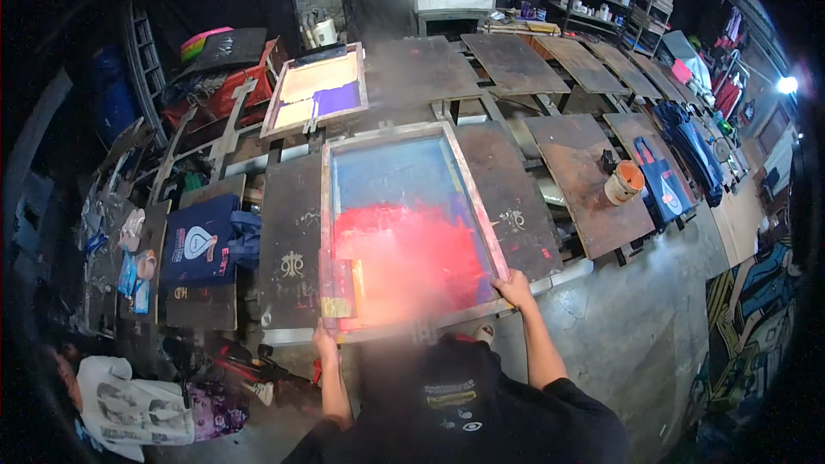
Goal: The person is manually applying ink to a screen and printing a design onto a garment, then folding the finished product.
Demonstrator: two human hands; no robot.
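A wooden-framed printing screen (391, 172) lies before me over a dark board, its mesh blue-grey at the far end. Wet-looking red ink (421, 249) covers the near half. At the frame's near left corner, my left hand (326, 342) is closed on the wood, fingers partly hidden. My right hand (514, 289) grips the near right corner. Along the inner left side of the screen rests a long reddish piece with a tan, stained block (342, 292), perhaps a squeegee. A pale blur covers part of the picture's middle.
Another screen with purple ink (335, 100) lies beyond, to the left. Dark boards (516, 64) stand in rows. A navy tote bag (199, 238) lies left; another navy bag (666, 180) and an orange-stained tub (624, 183) sit right. A person in a white shirt (133, 404) is lower left.
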